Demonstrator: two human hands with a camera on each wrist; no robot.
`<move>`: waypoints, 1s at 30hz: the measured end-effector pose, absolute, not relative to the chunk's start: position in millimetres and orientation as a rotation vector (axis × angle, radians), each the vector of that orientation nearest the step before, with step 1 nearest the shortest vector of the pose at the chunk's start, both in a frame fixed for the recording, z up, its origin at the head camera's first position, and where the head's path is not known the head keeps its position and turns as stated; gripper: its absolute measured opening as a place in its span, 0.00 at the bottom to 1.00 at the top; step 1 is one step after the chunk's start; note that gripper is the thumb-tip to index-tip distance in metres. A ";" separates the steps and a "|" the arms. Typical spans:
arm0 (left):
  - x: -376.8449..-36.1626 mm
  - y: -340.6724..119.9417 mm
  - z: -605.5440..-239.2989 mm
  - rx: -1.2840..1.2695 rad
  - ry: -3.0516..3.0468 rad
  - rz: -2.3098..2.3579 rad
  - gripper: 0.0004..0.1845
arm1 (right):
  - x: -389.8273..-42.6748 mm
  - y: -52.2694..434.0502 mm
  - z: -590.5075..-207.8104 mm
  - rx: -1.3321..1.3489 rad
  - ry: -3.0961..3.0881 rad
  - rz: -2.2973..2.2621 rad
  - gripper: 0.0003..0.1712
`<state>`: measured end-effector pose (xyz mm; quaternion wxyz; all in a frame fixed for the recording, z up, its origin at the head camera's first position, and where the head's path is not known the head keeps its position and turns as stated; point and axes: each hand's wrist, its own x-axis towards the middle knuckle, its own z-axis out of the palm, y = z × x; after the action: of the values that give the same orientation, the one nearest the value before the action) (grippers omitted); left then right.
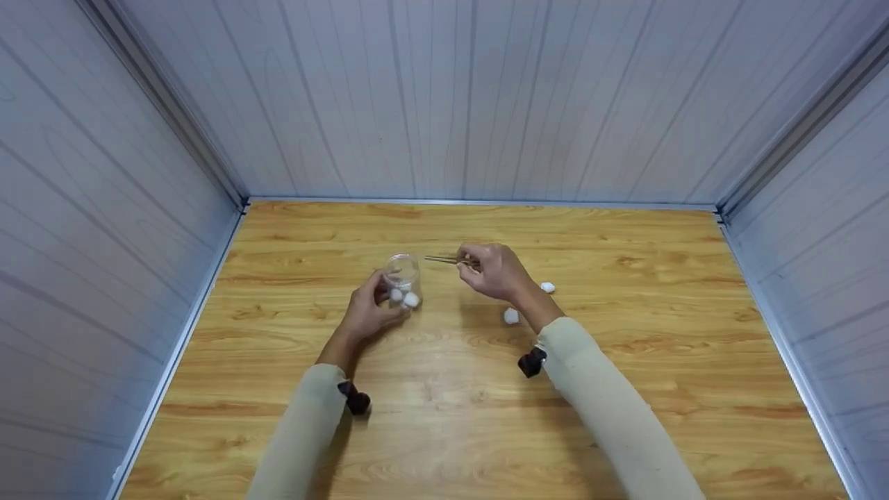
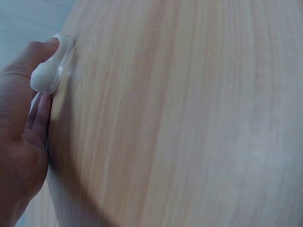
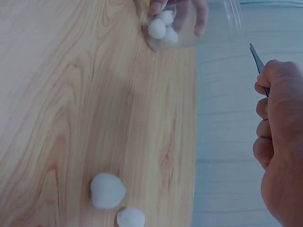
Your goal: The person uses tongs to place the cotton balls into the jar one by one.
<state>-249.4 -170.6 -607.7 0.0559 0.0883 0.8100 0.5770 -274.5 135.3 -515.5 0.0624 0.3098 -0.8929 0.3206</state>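
Two pale sleeves reach in from the near edge, each with a small dark clip at the wrist. On the left stands a grey panelled wall (image 1: 104, 243) with a metal corner strip, and the wooden surface (image 1: 451, 430) begins at its foot, light and strongly grained, with a sheen near the middle. Moving right, the left hand (image 1: 367, 314) is wrapped round a clear plastic jar (image 1: 403, 276) that stands on the surface just left of centre; white cotton balls (image 1: 407, 298) lie at its bottom. Just beside it, above the surface, the right hand (image 1: 494, 271) pinches thin metal tweezers (image 1: 444, 260), their tips pointing left toward the jar's mouth and carrying nothing. Under that wrist a loose cotton ball (image 1: 511, 316) lies on the wood, and another cotton ball (image 1: 548, 287) sits a little further right. Beyond, bare boards run to the right wall (image 1: 819, 229), the same grey panelling, which also closes the back.
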 end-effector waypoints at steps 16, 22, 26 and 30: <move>-250.4 -169.2 -606.6 0.246 2.458 1.707 0.44 | -276.8 171.1 -519.9 0.896 -2.706 0.905 0.08; -252.9 -167.8 -608.3 0.267 2.459 1.730 0.44 | -277.4 185.5 -521.4 0.872 -2.708 0.890 0.09; -252.7 -167.8 -608.8 0.260 2.450 1.755 0.44 | -278.1 194.9 -523.4 0.849 -2.722 0.860 0.08; -252.1 -168.6 -608.8 0.250 2.449 1.752 0.45 | -277.8 203.6 -525.3 0.825 -2.751 0.832 0.08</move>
<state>-252.1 -168.6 -608.8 0.0601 0.0825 0.8091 0.5788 -277.8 203.6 -525.3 0.0758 0.2751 -0.9174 0.2774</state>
